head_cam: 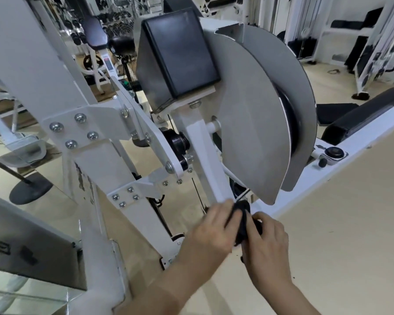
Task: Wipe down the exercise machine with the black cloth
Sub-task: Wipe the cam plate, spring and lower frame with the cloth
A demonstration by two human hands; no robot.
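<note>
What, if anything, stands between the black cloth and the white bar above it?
Nothing visible does. The left hand and right hand both grip the black cloth, bunched right at the lower end of the white bar, beside the bottom edge of the grey disc guard.

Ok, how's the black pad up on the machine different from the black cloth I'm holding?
The pad is big, flat and smooth, fixed high on the machine; the cloth is small, bunched up and down low. Nothing touches the pad; the cloth is held by your left hand and right hand. Both are black.
</note>
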